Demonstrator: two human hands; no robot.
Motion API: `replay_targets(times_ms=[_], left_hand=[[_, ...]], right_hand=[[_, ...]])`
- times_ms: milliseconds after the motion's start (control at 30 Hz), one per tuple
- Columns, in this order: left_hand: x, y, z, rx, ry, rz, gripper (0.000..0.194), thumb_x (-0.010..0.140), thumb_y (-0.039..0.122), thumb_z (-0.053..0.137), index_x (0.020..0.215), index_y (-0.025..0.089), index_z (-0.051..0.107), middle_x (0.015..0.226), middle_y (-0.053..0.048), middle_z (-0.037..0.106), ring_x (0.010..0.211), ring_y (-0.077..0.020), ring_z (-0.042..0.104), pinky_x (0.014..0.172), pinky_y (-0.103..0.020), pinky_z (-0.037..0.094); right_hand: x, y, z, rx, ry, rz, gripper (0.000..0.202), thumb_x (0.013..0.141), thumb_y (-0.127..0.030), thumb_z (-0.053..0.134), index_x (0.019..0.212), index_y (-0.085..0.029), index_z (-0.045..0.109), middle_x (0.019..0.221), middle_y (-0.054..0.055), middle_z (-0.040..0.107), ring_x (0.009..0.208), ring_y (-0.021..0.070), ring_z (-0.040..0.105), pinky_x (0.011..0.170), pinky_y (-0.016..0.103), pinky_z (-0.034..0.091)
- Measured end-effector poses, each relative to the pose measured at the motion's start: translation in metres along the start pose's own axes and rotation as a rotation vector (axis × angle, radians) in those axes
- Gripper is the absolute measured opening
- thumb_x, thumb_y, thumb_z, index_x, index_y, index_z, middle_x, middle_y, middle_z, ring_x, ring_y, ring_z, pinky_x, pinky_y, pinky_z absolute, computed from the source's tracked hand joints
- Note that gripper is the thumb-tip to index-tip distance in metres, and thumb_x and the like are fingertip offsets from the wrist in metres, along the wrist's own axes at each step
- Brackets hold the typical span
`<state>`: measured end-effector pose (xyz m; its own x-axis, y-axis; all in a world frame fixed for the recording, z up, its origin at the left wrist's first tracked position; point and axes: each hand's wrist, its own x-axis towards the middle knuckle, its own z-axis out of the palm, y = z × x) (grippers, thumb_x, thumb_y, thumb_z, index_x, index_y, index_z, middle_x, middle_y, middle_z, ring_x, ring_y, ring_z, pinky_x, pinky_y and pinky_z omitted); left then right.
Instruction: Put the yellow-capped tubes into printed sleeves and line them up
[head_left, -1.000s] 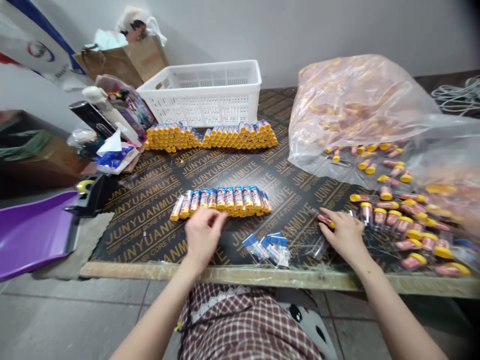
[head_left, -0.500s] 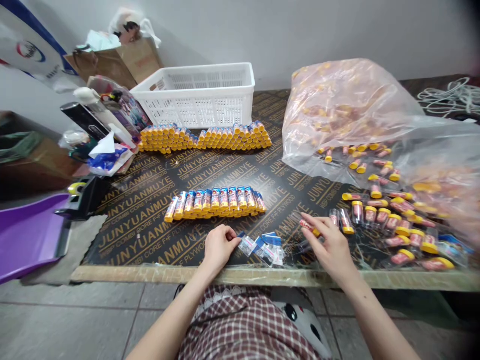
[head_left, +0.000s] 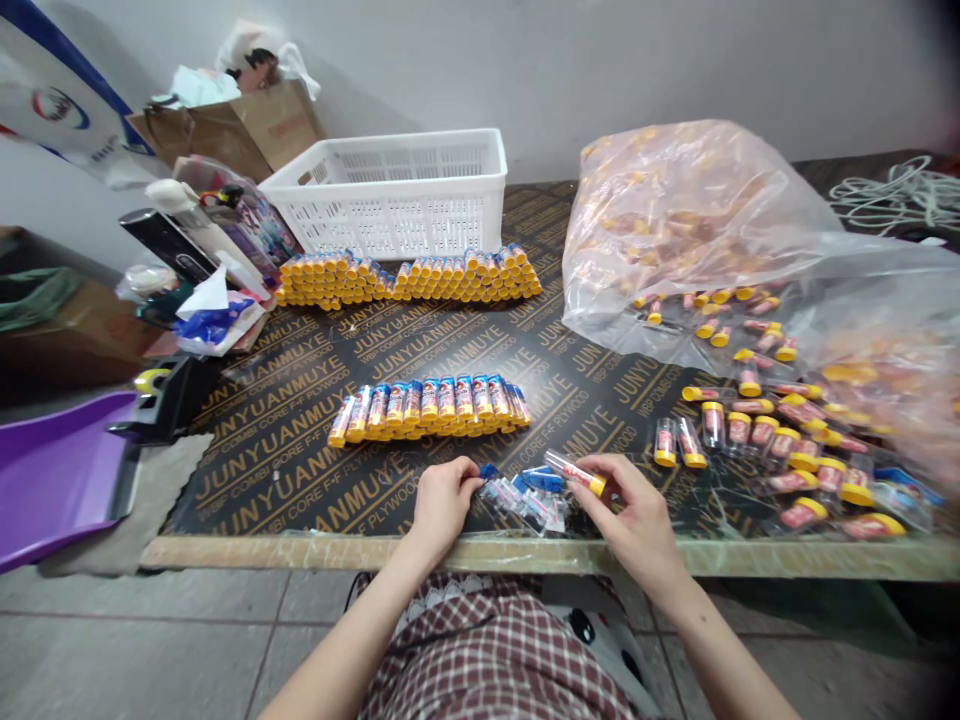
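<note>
Between the fingers of my right hand (head_left: 630,510) is a small clear tube (head_left: 574,472) with a yellow cap and a red-and-white label, tilted with its clear end to the left. My left hand (head_left: 444,503) is closed in a pinch at the left end of a small pile of blue-and-clear labels (head_left: 536,495); a blue piece (head_left: 489,471) shows at its fingertips. Behind the hands lies a stacked row of blue-wrapped tubes (head_left: 431,402) with yellow caps facing me. Loose yellow-capped tubes (head_left: 765,435) are scattered right of my right hand.
Further stacks of blue-wrapped tubes (head_left: 465,278) lie before a white plastic basket (head_left: 390,200). A big clear bag (head_left: 675,220) of tubes spreads over the right side. A purple dustpan (head_left: 67,470) is at the left. The table's front edge (head_left: 315,550) is taped.
My right hand has moved left with the tube, bringing it beside the pile of labels. My left hand has stayed almost in place, pinching at the pile.
</note>
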<state>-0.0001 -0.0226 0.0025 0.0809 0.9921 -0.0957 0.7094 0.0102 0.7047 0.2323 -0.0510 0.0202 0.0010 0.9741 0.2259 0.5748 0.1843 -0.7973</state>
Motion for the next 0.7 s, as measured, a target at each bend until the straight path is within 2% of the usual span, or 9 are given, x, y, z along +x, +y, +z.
replay_targets(times_ms=[100,167,267,333,433,567,700], left_hand=[[-0.002,0.001,0.001,0.017,0.059,0.092,0.009,0.073,0.014,0.06,0.066,0.019,0.061,0.072,-0.003,0.066,0.071,-0.0171,0.059,0.067,-0.027,0.039],[-0.002,0.003,0.002,-0.117,0.11,0.083,0.009,0.069,0.012,0.061,0.063,0.018,0.057,0.077,-0.003,0.066,0.076,-0.0171,0.059,0.068,-0.027,0.041],[-0.002,0.007,0.002,-0.534,0.121,-0.115,0.011,0.068,0.019,0.065,0.067,0.018,0.054,0.064,0.001,0.062,0.061,-0.0134,0.058,0.061,-0.024,0.044],[-0.002,0.01,0.001,-0.84,0.094,-0.289,0.02,0.063,0.023,0.072,0.075,0.018,0.056,0.057,0.003,0.061,0.053,-0.0115,0.057,0.058,-0.024,0.046],[0.0,0.015,-0.002,-1.15,0.059,-0.46,0.038,0.05,0.021,0.081,0.082,0.013,0.063,0.066,-0.001,0.068,0.057,-0.0109,0.06,0.062,-0.024,0.05],[0.001,0.02,-0.004,-1.314,0.112,-0.55,0.034,0.044,0.025,0.086,0.068,0.01,0.067,0.065,-0.002,0.068,0.056,-0.0087,0.059,0.058,-0.02,0.05],[0.002,0.02,-0.003,-1.356,0.17,-0.58,0.034,0.042,0.029,0.087,0.063,0.01,0.068,0.061,-0.002,0.067,0.054,-0.008,0.058,0.055,-0.019,0.05]], right_hand=[[-0.003,-0.004,0.003,0.048,0.022,-0.002,0.011,0.084,-0.028,0.06,0.094,-0.022,0.061,0.091,0.003,0.061,0.077,0.0154,0.057,0.065,0.027,0.045],[-0.005,-0.007,0.006,0.094,0.051,-0.015,0.01,0.083,-0.026,0.061,0.093,-0.023,0.062,0.091,0.002,0.061,0.083,0.0164,0.058,0.072,0.029,0.046],[-0.011,-0.011,0.01,0.159,0.093,-0.033,0.012,0.083,-0.022,0.061,0.095,-0.024,0.064,0.096,0.003,0.061,0.093,0.018,0.058,0.082,0.032,0.046],[-0.015,-0.014,0.013,0.185,0.098,-0.039,0.019,0.084,-0.021,0.059,0.102,-0.026,0.064,0.103,0.004,0.059,0.098,0.0186,0.057,0.084,0.033,0.047],[-0.021,-0.017,0.018,0.189,0.092,-0.045,0.028,0.085,-0.019,0.057,0.111,-0.028,0.063,0.109,0.006,0.057,0.101,0.0191,0.057,0.085,0.033,0.049],[-0.026,-0.02,0.023,0.175,0.131,-0.091,0.033,0.083,-0.015,0.059,0.113,-0.027,0.061,0.107,0.006,0.059,0.099,0.0186,0.058,0.085,0.033,0.05],[-0.027,-0.024,0.025,0.129,0.164,-0.192,0.034,0.081,-0.009,0.06,0.111,-0.025,0.063,0.105,0.006,0.063,0.098,0.0186,0.06,0.086,0.034,0.05]])
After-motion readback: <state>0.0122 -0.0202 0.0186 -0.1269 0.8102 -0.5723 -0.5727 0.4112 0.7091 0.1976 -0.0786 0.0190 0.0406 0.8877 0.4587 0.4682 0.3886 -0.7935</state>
